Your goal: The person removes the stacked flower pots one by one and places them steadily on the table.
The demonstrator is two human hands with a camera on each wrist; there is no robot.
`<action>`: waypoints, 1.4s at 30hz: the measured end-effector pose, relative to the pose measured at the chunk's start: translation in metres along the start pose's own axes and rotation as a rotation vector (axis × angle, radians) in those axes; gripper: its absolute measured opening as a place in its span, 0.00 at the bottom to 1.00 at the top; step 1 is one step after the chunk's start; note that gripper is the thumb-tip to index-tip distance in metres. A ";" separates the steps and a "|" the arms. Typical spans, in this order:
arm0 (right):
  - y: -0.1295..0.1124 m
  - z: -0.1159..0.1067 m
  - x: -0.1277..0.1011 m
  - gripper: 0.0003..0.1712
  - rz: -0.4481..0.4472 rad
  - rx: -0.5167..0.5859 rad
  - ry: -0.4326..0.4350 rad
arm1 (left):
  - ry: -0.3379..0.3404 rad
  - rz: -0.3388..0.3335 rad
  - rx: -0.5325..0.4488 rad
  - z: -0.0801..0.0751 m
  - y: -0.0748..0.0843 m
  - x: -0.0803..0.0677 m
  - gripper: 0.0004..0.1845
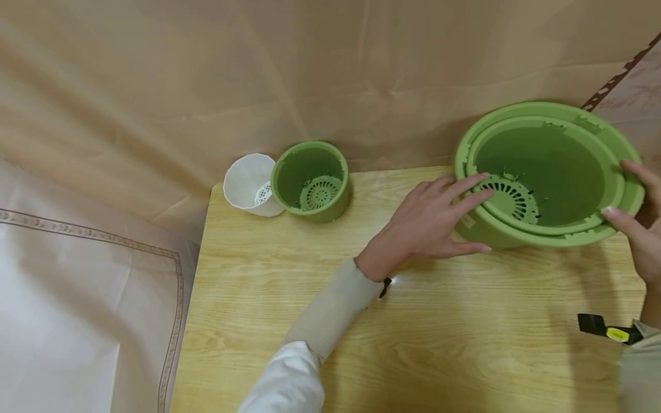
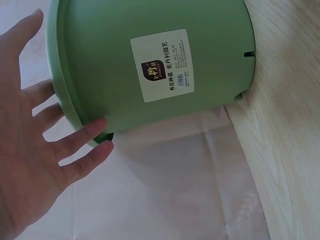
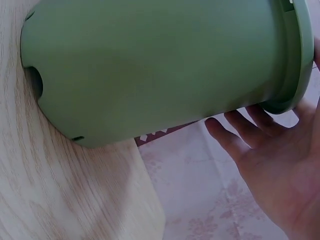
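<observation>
Green smooth plastic round pot [image 1: 547, 178], left hand [image 1: 428, 223] and right hand [image 1: 642, 229] flat-fingered against its rim, woodgrain table [image 1: 413, 344].

Three green pots — two large nested [image 1: 547, 172], one small [image 1: 311, 180] — one white pot [image 1: 250, 183] and two hands.
</observation>
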State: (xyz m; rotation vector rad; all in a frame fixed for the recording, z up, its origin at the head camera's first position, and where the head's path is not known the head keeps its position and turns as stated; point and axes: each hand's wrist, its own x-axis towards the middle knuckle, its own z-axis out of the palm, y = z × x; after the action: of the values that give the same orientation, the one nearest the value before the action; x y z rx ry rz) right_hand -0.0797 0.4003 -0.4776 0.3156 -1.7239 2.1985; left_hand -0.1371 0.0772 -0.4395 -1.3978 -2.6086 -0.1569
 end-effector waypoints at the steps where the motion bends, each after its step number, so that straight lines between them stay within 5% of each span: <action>1: -0.001 0.000 0.000 0.34 0.001 -0.012 -0.003 | 0.004 0.000 0.002 -0.001 0.000 0.001 0.50; 10: -0.007 -0.003 0.001 0.34 0.007 -0.149 -0.062 | -0.043 -0.025 0.022 -0.008 0.005 0.011 0.45; 20: -0.004 -0.004 0.002 0.36 0.038 -0.031 -0.041 | -0.143 -0.047 -0.039 -0.014 0.010 0.023 0.36; 27: -0.005 -0.002 0.002 0.35 0.000 -0.118 -0.036 | -0.179 -0.019 -0.039 -0.013 0.009 0.026 0.32; 35: -0.002 -0.010 -0.001 0.38 0.013 -0.010 -0.064 | -0.144 0.014 -0.069 -0.011 0.009 0.026 0.29; 42: 0.000 -0.011 0.001 0.43 -0.007 0.080 -0.113 | -0.144 -0.024 -0.149 -0.011 0.009 0.023 0.28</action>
State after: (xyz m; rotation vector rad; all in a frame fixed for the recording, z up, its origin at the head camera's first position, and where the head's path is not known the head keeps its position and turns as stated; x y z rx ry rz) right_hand -0.0806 0.4107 -0.4802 0.4726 -1.6914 2.2887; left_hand -0.1412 0.0993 -0.4243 -1.4771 -2.7823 -0.2684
